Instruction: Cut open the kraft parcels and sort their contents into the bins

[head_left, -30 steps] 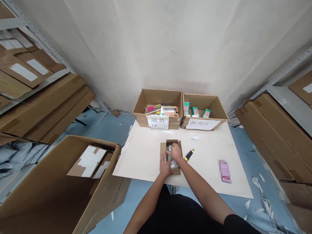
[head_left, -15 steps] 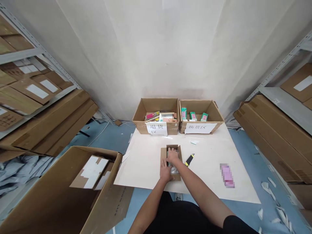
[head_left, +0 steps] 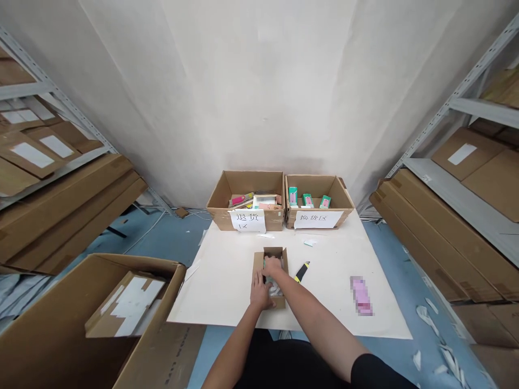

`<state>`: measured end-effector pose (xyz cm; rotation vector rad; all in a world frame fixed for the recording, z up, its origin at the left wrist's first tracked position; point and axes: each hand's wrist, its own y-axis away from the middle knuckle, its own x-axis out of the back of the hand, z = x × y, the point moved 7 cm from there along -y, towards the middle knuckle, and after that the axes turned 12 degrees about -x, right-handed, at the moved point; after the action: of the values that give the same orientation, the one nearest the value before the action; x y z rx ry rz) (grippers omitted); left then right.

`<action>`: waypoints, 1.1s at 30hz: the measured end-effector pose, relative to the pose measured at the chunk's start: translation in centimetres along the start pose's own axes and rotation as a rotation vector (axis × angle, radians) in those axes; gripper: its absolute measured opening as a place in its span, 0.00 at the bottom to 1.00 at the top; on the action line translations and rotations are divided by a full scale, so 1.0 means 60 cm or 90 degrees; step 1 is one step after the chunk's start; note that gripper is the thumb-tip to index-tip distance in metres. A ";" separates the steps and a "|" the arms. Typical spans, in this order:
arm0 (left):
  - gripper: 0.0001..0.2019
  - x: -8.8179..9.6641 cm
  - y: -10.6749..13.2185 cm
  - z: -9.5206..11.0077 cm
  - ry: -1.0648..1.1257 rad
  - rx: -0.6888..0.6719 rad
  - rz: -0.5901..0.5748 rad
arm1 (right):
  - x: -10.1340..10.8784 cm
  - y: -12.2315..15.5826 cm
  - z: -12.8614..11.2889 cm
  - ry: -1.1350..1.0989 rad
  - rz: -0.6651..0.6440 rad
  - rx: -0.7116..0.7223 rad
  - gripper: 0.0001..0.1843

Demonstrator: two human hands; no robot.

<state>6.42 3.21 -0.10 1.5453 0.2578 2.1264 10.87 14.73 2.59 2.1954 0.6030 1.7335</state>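
Note:
A small open cardboard box (head_left: 279,303) stands on the white table, its flaps spread. Clear plastic wrap (head_left: 275,290) shows inside it. My left hand (head_left: 260,292) grips the box's near left side, fingers over the left flap and thumb at the near end. Down inside the box is my right hand (head_left: 273,266), fingers curled against the contents. A bit of green shows beside those fingers; what they hold is hidden. Just right of the box lies a yellow and black box cutter (head_left: 302,271).
Two cardboard bins with paper signs, a left bin (head_left: 275,221) and a right bin (head_left: 290,220), stand at the table's back. A blurred pink item (head_left: 361,296) lies at right. A large carton (head_left: 162,302) holding flattened boxes stands left. Shelves with cartons flank both sides.
My view has turned slightly right, so everything sits further left. My right hand's fingers have curled more inside the box; my left hand stays on the box's side.

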 end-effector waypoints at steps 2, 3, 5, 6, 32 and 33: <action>0.37 0.000 0.002 0.004 0.005 0.002 0.005 | 0.020 0.015 0.006 0.017 0.017 -0.013 0.34; 0.34 0.001 0.003 0.005 0.007 0.002 0.008 | 0.035 0.023 0.008 0.026 0.032 -0.017 0.33; 0.30 0.002 0.006 0.008 0.001 -0.003 0.013 | 0.076 0.038 0.010 0.033 0.072 -0.014 0.31; 0.29 0.002 0.008 0.009 -0.005 -0.006 0.011 | 0.100 0.045 0.010 0.030 0.089 -0.010 0.30; 0.13 0.083 0.069 -0.223 -0.195 0.032 0.028 | 0.212 0.085 0.191 -0.185 0.198 -0.070 0.30; 0.15 0.091 0.074 -0.232 -0.192 0.049 0.018 | 0.189 0.079 0.183 -0.172 0.189 -0.067 0.29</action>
<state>-9.03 3.94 1.64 1.8961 0.2149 1.8899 24.44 16.47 11.80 2.4808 0.1233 1.5134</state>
